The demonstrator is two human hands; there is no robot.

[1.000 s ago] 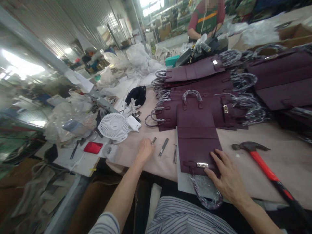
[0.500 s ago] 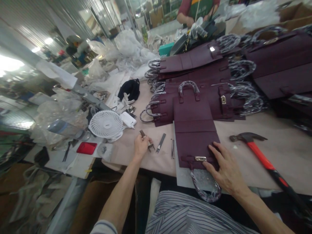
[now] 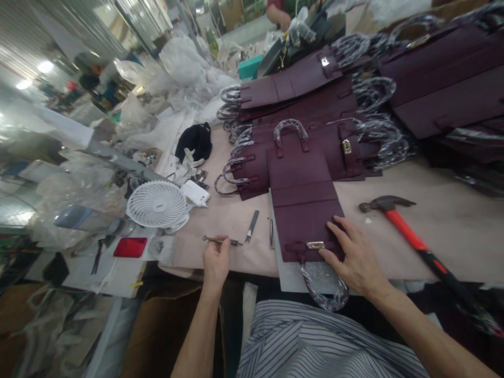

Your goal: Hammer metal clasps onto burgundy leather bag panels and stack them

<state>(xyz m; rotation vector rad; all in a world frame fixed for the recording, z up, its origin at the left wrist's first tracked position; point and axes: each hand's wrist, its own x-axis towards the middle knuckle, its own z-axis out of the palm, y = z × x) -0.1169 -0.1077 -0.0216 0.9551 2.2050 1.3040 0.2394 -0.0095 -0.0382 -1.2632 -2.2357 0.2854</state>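
Observation:
My left hand [image 3: 216, 262] is closed on a slim dark metal punch-like tool [image 3: 212, 240], held nearly level just above the table; its exact kind is unclear. My right hand [image 3: 356, 257] lies with fingers spread on the lower right of a dark burgundy leather bag panel [image 3: 307, 220]. Its thumb is beside the gold-coloured metal lock plate [image 3: 315, 245]. A plastic-wrapped handle [image 3: 325, 294] hangs from the panel's near end, over a grey board [image 3: 286, 278]. Between my hands lie a flat blade-like tool [image 3: 252, 226] and a thin metal rod [image 3: 271, 233].
A red-handled claw hammer [image 3: 405, 226] lies at right. More burgundy bag panels [image 3: 291, 86] with wrapped handles are stacked behind. To the left are a white fan [image 3: 157, 203], a red phone-like object [image 3: 130, 247] and clear plastic bags [image 3: 185, 68]. Another person's hand [image 3: 282, 20] shows at the back.
My left hand has turned the metal tool from a slanted position to nearly level. My right hand stays on the panel. The whole view has shifted slightly.

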